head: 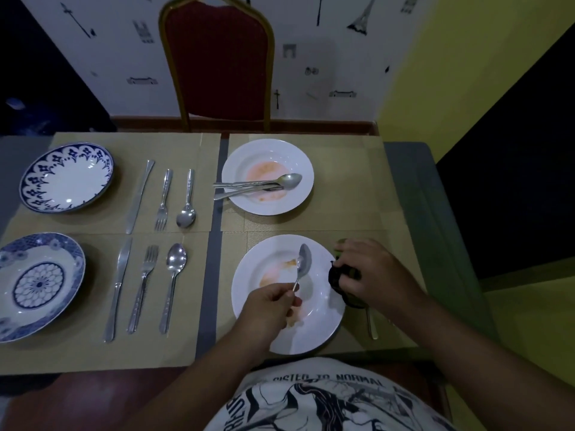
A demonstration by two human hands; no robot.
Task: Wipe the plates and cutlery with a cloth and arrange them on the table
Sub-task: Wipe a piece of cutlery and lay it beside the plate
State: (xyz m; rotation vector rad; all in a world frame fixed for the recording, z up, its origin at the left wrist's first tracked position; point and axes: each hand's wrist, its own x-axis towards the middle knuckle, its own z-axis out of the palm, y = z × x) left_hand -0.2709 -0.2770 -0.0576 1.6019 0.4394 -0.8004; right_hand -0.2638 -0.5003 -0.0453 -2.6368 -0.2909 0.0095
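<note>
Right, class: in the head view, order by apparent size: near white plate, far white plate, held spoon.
1. near white plate
2. far white plate: farther from the camera, so they may really match
3. spoon in the left hand

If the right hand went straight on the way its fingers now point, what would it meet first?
Probably the spoon held by the left hand above the stained near plate; the right hand, gripping the cloth, points at its bowl, though height is unclear.
</note>
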